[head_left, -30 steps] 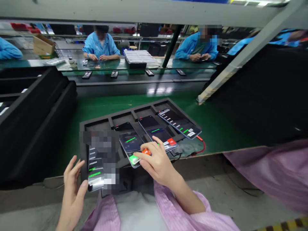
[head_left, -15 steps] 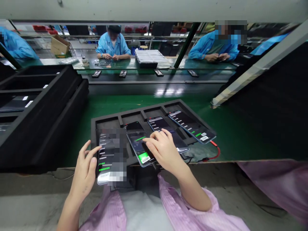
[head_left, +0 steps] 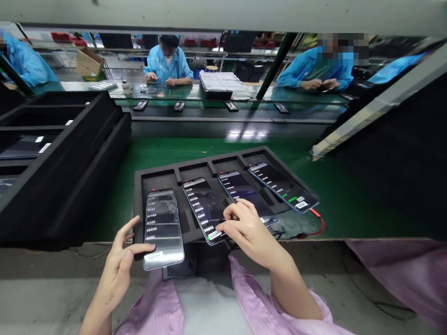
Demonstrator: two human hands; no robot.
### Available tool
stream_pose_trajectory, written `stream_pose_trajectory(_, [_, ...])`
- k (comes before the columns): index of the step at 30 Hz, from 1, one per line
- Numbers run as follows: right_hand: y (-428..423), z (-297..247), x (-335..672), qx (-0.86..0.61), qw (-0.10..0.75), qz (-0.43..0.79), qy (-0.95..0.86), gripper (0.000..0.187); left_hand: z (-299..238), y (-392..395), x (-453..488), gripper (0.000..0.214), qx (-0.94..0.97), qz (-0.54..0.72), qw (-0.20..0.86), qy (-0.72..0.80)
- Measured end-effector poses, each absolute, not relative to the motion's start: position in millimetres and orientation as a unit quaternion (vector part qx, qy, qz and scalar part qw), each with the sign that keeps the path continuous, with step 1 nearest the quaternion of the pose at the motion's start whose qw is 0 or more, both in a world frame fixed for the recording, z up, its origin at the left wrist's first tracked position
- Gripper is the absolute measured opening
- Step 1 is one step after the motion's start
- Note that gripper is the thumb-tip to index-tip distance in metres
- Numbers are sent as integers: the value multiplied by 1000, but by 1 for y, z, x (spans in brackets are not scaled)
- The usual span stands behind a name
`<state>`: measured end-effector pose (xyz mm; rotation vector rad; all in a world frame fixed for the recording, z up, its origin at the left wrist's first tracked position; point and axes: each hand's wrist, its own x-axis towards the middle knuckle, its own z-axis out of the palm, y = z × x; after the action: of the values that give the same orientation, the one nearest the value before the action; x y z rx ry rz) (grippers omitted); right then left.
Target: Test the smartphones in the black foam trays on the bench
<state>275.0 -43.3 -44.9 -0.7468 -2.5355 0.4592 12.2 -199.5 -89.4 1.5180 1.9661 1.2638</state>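
Observation:
Four smartphones lie in a row on a black foam tray (head_left: 159,173). My left hand (head_left: 122,258) is open, its index finger stretched onto the lower screen of the leftmost smartphone (head_left: 162,218), which shows a list of white lines. Holding nothing, my right hand (head_left: 251,228) has its index fingertip at the lower end of the second smartphone (head_left: 199,204), by a white label; its other fingers are loosely bent. That hand partly covers the third smartphone (head_left: 232,184). The rightmost smartphone (head_left: 279,184) shows green lines near its bottom, untouched.
Stacked black foam trays (head_left: 101,121) stand at the left. A red cable (head_left: 320,223) runs by the rightmost phone. Beyond the green bench (head_left: 167,151), phones (head_left: 232,106) lie on a dark belt. A slanted post (head_left: 366,111) rises at right. Co-workers in blue sit opposite.
My left fingertip has moved down the leftmost phone's screen. My right hand has shifted down the second phone, whose screen now shows a list instead of a green bar and block.

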Motion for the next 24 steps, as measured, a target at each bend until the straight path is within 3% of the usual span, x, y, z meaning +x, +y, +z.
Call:
stream_pose_trajectory(5, [-34,-45,270,-303,196,172,-916,38,-84,-188,5,44,529,432,135,718])
stream_pose_trajectory(13, [-29,-35,266,-288,145,154,-934,41,-72,-176,2,42,586,336,54,735])
stream_pose_trajectory(24, [-23,-36,269,-297,187,146,-925,38,-75,-175,2,43,567,379,38,730])
